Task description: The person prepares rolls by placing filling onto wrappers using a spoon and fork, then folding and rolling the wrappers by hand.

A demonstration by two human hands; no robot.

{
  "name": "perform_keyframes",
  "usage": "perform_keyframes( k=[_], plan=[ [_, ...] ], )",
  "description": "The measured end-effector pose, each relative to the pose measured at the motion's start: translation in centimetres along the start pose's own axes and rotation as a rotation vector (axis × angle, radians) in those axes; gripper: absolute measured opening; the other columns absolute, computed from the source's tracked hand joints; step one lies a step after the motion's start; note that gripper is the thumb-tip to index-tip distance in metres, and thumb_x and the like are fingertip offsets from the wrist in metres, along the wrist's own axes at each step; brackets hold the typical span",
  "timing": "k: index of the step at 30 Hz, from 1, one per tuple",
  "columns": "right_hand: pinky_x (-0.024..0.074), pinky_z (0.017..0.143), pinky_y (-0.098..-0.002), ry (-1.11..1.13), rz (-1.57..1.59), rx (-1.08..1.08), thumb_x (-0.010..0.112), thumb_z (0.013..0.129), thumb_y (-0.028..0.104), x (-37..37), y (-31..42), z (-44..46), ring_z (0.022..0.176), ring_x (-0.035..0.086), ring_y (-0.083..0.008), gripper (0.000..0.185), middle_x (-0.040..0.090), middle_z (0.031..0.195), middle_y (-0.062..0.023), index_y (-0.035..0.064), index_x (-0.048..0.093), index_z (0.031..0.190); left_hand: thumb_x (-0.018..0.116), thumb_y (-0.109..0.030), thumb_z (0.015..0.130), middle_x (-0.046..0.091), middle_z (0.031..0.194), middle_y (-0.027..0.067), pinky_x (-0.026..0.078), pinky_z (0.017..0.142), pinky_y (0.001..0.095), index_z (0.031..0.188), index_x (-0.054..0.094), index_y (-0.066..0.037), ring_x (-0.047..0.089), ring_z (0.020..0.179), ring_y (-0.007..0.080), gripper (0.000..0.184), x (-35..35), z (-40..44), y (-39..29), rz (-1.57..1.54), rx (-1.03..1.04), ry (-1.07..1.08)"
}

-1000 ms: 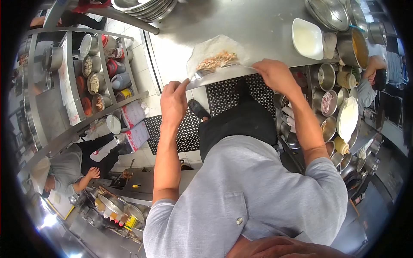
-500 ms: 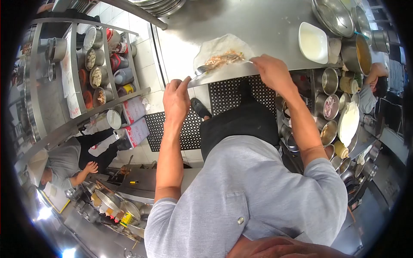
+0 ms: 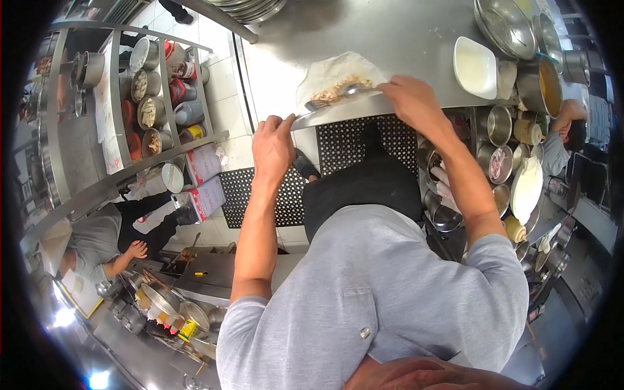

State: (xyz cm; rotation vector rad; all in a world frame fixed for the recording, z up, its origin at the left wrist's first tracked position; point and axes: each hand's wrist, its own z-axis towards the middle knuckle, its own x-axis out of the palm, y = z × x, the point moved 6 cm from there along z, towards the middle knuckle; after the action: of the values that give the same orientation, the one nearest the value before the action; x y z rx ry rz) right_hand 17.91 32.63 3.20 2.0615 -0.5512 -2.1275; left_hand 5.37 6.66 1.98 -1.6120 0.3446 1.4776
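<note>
A thin white sheet of dough [image 3: 338, 67] lies at the front edge of the steel counter [image 3: 390, 39]. Chopped orange and white filling [image 3: 339, 90] forms a band across it. My left hand [image 3: 273, 144] is closed on a fork [image 3: 317, 104], whose tines rest at the left end of the filling. A spoon [image 3: 353, 88] is in my right hand [image 3: 413, 104], which is also closed, and its bowl lies on the filling's right part.
A white square dish [image 3: 474, 67] and metal bowls [image 3: 507, 29] stand at the counter's right. More pots [image 3: 498, 125] sit below them. Shelves with containers [image 3: 148, 112] are at the left. A co-worker [image 3: 91, 237] is at the lower left, another person's arm [image 3: 569, 117] at far right.
The fork and spoon have shifted over the filling, and the filling now forms a narrower band. Both hands have moved slightly right in the view.
</note>
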Motion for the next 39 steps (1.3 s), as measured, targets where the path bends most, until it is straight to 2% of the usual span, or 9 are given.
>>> perform_keyframes(
  k=[7,15,19,22,24,31,33,37,39],
  plan=[
    [0.0485,0.072,-0.0468,-0.042,-0.024,-0.102,0.055,0.080,0.002,-0.4,0.2,-0.2,0.085,0.061,-0.0345,0.030,0.065,0.091,-0.0089,0.0080,0.071,0.105,0.059,0.002,0.080,0.064,0.090,0.0120,0.050,0.075,0.0425,0.111,0.074,-0.005,0.059,0.083,0.0316,0.035,-0.1,0.7,-0.5,0.034,-0.002,0.014],
    [0.0505,0.076,-0.0467,-0.004,0.077,0.124,0.052,0.083,0.003,-0.3,-1.5,-1.8,0.088,0.063,-0.0359,0.028,0.065,0.090,-0.0126,0.0083,0.069,0.105,0.059,0.001,0.081,0.063,0.088,0.0116,0.049,0.072,0.0427,0.111,0.073,-0.006,0.059,0.081,0.0315,0.034,0.8,1.3,-1.6,0.032,0.064,-0.021],
    [0.0506,0.077,-0.0469,-0.059,0.158,0.068,0.053,0.085,0.004,-0.7,-1.1,-1.8,0.089,0.064,-0.0359,0.027,0.065,0.090,-0.0129,0.0082,0.069,0.106,0.059,0.002,0.082,0.063,0.089,0.0118,0.049,0.072,0.0429,0.112,0.073,-0.005,0.059,0.081,0.0313,0.035,1.2,1.4,-1.6,0.026,0.045,-0.005],
    [0.0505,0.077,-0.0469,0.035,0.042,0.078,0.052,0.086,0.005,0.6,-1.6,-1.8,0.089,0.064,-0.0358,0.026,0.065,0.090,-0.0135,0.0079,0.070,0.106,0.059,0.002,0.081,0.063,0.089,0.0117,0.049,0.072,0.0427,0.112,0.073,-0.005,0.059,0.081,0.0311,0.035,1.1,1.7,-1.8,0.057,0.026,-0.015],
    [0.0504,0.077,-0.0470,-0.128,0.174,0.116,0.052,0.087,0.006,-0.6,-2.5,-2.0,0.089,0.064,-0.0359,0.026,0.065,0.091,-0.0137,0.0083,0.070,0.106,0.060,0.002,0.081,0.063,0.090,0.0116,0.049,0.073,0.0427,0.113,0.073,-0.005,0.059,0.082,0.0309,0.036,0.8,1.4,-1.9,-0.006,0.073,-0.028],
    [0.0505,0.077,-0.0466,-0.021,0.100,0.108,0.051,0.086,0.004,0.2,-2.2,-1.6,0.091,0.063,-0.0367,0.028,0.066,0.092,-0.0133,0.0084,0.070,0.107,0.061,0.002,0.079,0.062,0.090,0.0101,0.048,0.074,0.0419,0.115,0.072,-0.007,0.058,0.082,0.0299,0.038,1.6,1.8,-1.9,0.033,0.058,-0.012],
    [0.0480,0.078,-0.0470,-0.023,0.160,0.167,0.053,0.095,0.013,-0.3,-3.3,-1.9,0.090,0.061,-0.0394,0.023,0.066,0.095,-0.0152,0.0061,0.070,0.109,0.061,0.002,0.079,0.062,0.090,0.0101,0.048,0.074,0.0418,0.115,0.072,-0.007,0.058,0.082,0.0299,0.038,1.7,1.7,-1.9,0.025,0.054,-0.014],
    [0.0479,0.078,-0.0468,-0.033,0.132,0.160,0.054,0.095,0.013,0.2,-3.6,-1.9,0.090,0.061,-0.0391,0.022,0.066,0.094,-0.0150,0.0068,0.070,0.109,0.061,0.002,0.079,0.062,0.090,0.0099,0.048,0.074,0.0418,0.115,0.072,-0.008,0.058,0.083,0.0299,0.039,2.0,2.0,-2.3,0.010,0.049,-0.001],
    [0.0502,0.078,-0.0469,-0.037,0.110,0.167,0.049,0.092,0.008,-0.7,-3.0,-2.8,0.090,0.064,-0.0369,0.026,0.067,0.094,-0.0135,0.0083,0.071,0.106,0.060,0.003,0.079,0.062,0.090,0.0099,0.048,0.074,0.0417,0.115,0.072,-0.007,0.058,0.083,0.0300,0.039,1.9,1.9,-2.4,0.009,0.034,0.001]
  ],
)
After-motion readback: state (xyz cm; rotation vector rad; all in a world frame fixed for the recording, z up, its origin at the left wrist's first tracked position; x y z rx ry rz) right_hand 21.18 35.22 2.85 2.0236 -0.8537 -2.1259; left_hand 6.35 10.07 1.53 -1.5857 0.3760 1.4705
